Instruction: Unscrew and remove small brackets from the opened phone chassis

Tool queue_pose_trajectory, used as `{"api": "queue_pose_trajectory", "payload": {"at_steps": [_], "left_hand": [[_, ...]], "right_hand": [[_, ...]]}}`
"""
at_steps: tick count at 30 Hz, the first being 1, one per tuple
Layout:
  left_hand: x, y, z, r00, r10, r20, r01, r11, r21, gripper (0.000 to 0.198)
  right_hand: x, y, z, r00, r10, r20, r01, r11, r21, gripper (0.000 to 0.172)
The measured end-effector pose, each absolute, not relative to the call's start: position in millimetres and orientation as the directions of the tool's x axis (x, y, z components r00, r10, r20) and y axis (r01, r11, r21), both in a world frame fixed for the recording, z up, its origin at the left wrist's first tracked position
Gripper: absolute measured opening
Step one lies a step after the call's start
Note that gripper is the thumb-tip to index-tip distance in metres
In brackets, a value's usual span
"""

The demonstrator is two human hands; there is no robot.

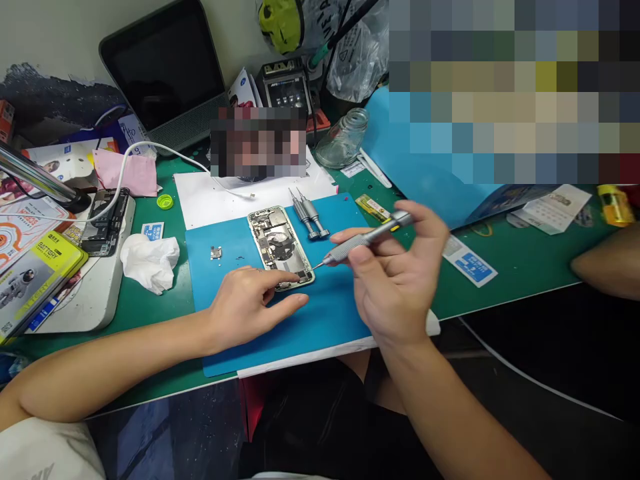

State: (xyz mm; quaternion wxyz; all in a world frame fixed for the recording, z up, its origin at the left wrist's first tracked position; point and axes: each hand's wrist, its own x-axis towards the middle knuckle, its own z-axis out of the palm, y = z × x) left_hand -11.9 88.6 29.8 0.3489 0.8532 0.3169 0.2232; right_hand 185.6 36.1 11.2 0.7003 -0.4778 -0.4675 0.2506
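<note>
An opened phone lies on a blue mat, its inner parts exposed. My left hand rests over its lower left side, index finger stretched onto the lower end and thumb held apart. My right hand grips a grey precision screwdriver, whose thin tip reaches the phone's lower right corner. Whether the tip touches a screw is too small to tell. Two more screwdrivers lie just past the phone. Left of the phone sit a small metal part and some tiny dark pieces.
A crumpled tissue and a white stand with another opened phone are at left. A white cable arches toward the mat. A glass jar stands behind. Another person's arm rests at the right edge.
</note>
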Motion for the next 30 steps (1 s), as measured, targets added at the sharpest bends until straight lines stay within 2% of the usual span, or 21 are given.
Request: {"api": "queue_pose_trajectory", "payload": {"at_steps": [5, 14, 30], "left_hand": [[-13, 89, 28, 0.698, 0.704, 0.131, 0.400, -0.536, 0.743, 0.030], [-13, 89, 25, 0.706, 0.697, 0.130, 0.399, -0.542, 0.740, 0.020], [-12, 89, 29, 0.710, 0.697, 0.103, 0.421, -0.536, 0.732, 0.020]], "right_hand": [[175, 32, 2, 0.427, 0.803, 0.414, 0.108, 0.410, -0.906, 0.051], [172, 26, 3, 0.398, 0.805, 0.440, 0.140, 0.421, -0.896, 0.051], [172, 25, -1, 0.387, 0.808, 0.444, 0.120, 0.433, -0.893, 0.051]]}}
